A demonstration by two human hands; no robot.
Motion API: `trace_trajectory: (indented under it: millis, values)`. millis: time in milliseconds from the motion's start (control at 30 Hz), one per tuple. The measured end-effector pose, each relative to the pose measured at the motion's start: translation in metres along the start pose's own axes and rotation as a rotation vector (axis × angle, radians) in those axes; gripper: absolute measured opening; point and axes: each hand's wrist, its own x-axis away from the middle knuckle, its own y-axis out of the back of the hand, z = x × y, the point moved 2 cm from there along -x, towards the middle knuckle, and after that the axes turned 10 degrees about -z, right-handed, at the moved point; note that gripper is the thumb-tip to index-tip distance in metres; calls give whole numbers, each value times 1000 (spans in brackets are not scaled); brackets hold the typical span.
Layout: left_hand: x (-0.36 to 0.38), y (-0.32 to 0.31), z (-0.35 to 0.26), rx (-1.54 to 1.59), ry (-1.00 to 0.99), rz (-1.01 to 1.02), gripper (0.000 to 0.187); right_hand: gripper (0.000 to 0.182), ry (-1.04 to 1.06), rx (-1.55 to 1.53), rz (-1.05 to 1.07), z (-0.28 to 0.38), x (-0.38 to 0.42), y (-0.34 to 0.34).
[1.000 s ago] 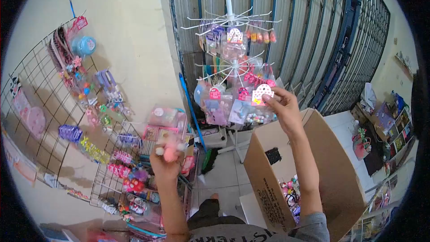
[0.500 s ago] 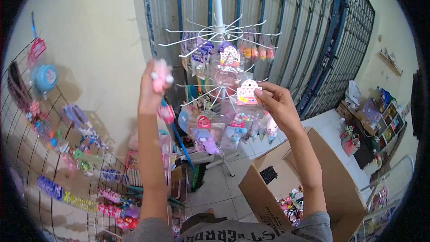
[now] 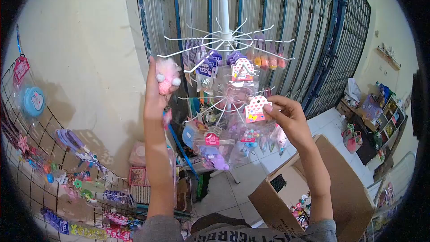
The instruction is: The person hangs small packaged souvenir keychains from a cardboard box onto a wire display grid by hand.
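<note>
My left hand [image 3: 153, 87], raised on the left, is closed around a pink fluffy plush charm [image 3: 168, 78] with two white pompoms. Part of its fingers is hidden behind the plush. Lower right, my right hand [image 3: 291, 118] pinches the edge of a white header card [image 3: 256, 109] with pink hearts and a yellow bow. A clear packet seems to hang below that card, in front of the lower tier of a white wire display stand [image 3: 226, 40]. Another heart-patterned card [image 3: 242, 70] hangs on the stand above it, beside purple-carded packets [image 3: 206, 65].
An open cardboard box [image 3: 331, 188] with small colourful items stands at lower right. On the left, a black wire grid [image 3: 53, 197] bears hair ties and trinkets. A folding metal gate [image 3: 286, 27] rises behind the stand; boxes and shelves stand at far right.
The camera view has shifted, so the stand appears lower and slightly right. The plush in my left hand has turned and shows more clearly. My right hand still pinches the card.
</note>
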Motion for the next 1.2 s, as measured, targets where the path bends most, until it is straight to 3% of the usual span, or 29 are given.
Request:
trace_trajectory:
  millis: [233, 367, 433, 500, 567, 633, 700, 733, 900, 1200]
  values:
    - [31, -9, 4, 21, -16, 131, 50, 21, 12, 9, -18, -1, 6, 6]
    - [56, -20, 22, -144, -116, 150, 59, 21, 17, 8, -40, 1, 9, 9]
    - [67, -17, 26, -252, 11, 385, 65, 27, 29, 68, -47, -2, 8, 12]
    - [75, -20, 31, -293, -35, 441, 66, 31, 57, 42, -45, 1, 9, 10]
    - [78, -17, 35, -368, -143, 260, 79, 35, 90, 16, -49, 4, 7, 9]
    - [83, -28, 32, -305, -164, 211, 74, 42, 120, -36, 11, 7, 3, 8]
    - [79, -25, 35, -241, -296, -26, 65, 42, 97, -61, 11, 9, 1, 6]
    - [78, -25, 34, -287, -300, -34, 56, 42, 101, -29, 11, 11, 0, 3]
    - [54, -21, 33, -306, -254, 120, 54, 35, 142, 17, -7, 6, -10, -15]
    - [48, -32, 22, -419, -385, 13, 52, 39, 198, -36, 17, 2, -40, -18]
